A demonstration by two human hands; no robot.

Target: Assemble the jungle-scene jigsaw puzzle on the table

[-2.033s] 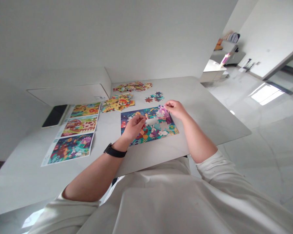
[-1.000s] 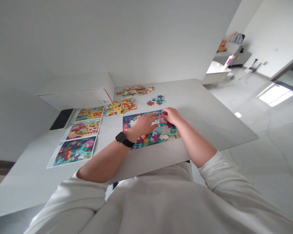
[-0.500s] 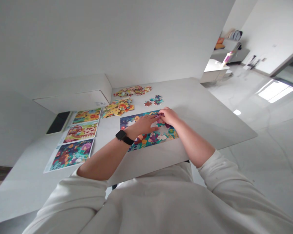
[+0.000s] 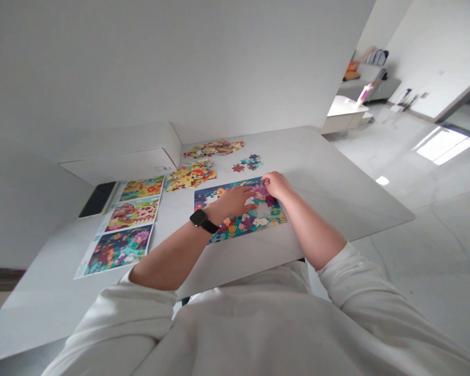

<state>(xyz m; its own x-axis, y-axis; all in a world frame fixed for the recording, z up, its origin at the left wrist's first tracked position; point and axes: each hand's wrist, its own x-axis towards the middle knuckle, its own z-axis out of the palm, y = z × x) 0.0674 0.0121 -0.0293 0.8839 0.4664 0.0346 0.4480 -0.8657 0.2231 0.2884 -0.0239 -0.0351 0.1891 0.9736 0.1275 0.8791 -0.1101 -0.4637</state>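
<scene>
A colourful jigsaw puzzle (image 4: 243, 227), partly assembled with pale gaps in it, lies flat on the table. My left hand (image 4: 235, 202), with a black watch (image 4: 199, 218) on its wrist, rests across the puzzle's middle, fingers spread. At the puzzle's upper right edge is my right hand (image 4: 277, 185), its fingers curled together against the purple part; whether a piece is between them is hidden. Just beyond lies a small group of loose blue and brown pieces (image 4: 254, 162).
Yellow puzzle pieces (image 4: 191, 175) and another multicoloured heap (image 4: 215, 148) lie toward the wall. A printed picture sheet (image 4: 131, 211) lies on the left beside a dark phone (image 4: 97, 199). Behind them stands a white box (image 4: 117, 162). The table (image 4: 337, 183) extends right.
My right hand has shifted slightly right, away from my left fingers, uncovering more of the purple area. My left hand stays spread on the puzzle. The view has moved a little.
</scene>
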